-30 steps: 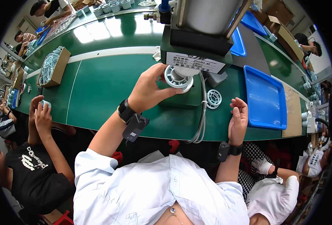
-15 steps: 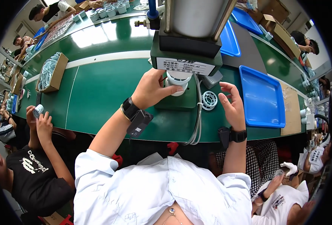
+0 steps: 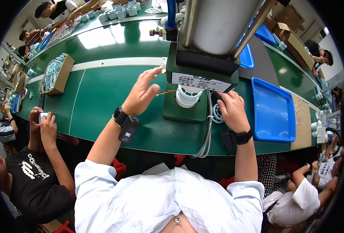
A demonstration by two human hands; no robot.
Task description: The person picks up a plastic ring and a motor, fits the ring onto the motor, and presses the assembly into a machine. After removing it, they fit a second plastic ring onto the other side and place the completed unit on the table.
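Note:
A white cylindrical plastic part [image 3: 187, 99] stands upright on the green base of the bench press [image 3: 184, 113], directly under its head. Thin red and orange wires [image 3: 166, 92] stick out of the part to the left. My left hand [image 3: 141, 93] is held off to the left of the press, open, fingers apart and nothing in it. To the right of the press, my right hand [image 3: 234, 112] reaches forward with stretched fingers at the small grey box beside the machine; the hand mostly hides that box. Below its thumb lies a pale blue spoked ring [image 3: 218, 113], partly covered.
An empty blue tray [image 3: 273, 134] lies at the right on brown cardboard [image 3: 301, 128]. Grey hoses [image 3: 207, 136] run down over the table's near edge. On the left stands a cardboard box [image 3: 65, 75] of pale blue rings. A co-worker's hands [image 3: 44, 122] hold a small part at the left edge.
My left hand has let go of the white part and drawn back leftward. My right hand has moved forward and in toward the press. The view has shifted slightly.

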